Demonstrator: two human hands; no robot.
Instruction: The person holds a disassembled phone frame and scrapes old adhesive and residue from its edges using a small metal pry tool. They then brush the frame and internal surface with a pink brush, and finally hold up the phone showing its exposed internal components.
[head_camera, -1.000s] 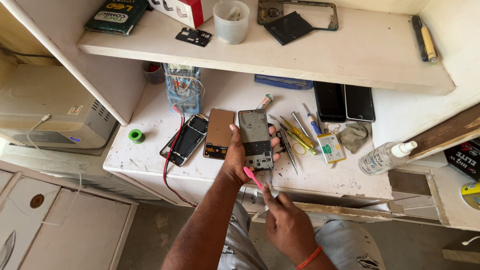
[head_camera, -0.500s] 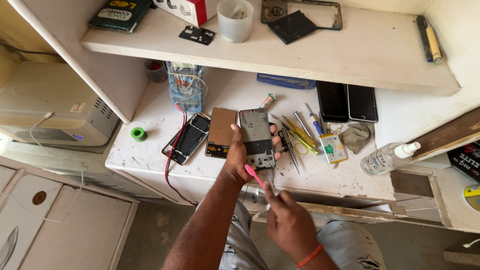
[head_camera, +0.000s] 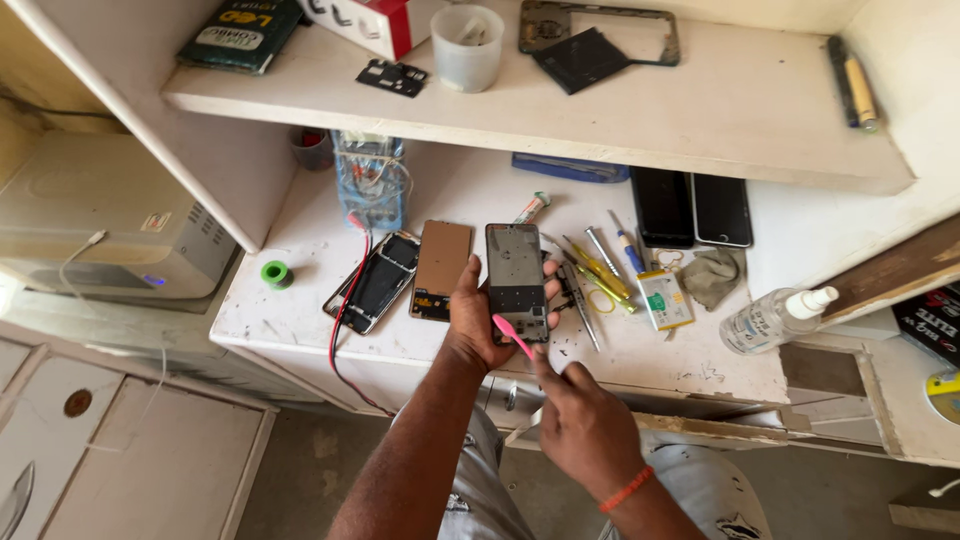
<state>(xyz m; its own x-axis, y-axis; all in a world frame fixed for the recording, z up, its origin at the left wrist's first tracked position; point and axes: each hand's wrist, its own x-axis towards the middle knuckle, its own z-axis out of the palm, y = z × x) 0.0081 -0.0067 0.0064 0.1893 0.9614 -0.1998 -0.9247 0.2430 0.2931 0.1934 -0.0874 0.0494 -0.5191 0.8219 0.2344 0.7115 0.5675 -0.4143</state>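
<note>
My left hand (head_camera: 478, 318) grips an opened phone frame (head_camera: 516, 280), held upright over the front of the white workbench (head_camera: 300, 330). In my right hand (head_camera: 582, 425), just below, is a thin pink pry tool (head_camera: 512, 336) whose tip touches the lower edge of the phone frame. An orange band circles my right wrist. Left of the held phone lie a brown phone panel (head_camera: 441, 268) and an opened phone body (head_camera: 376, 281) with a red wire running off the bench edge.
Screwdrivers and tweezers (head_camera: 598, 272), a small yellow packet (head_camera: 664, 299), a grey cloth (head_camera: 712, 275), a clear spray bottle (head_camera: 775, 318) and two dark phones (head_camera: 690, 208) lie right. A green roll (head_camera: 275, 273) sits left. The shelf above holds a white cup (head_camera: 466, 45) and parts.
The view has shifted slightly. My right hand has edged the pink tool along the bottom of the phone frame; the left hand keeps the same grip.
</note>
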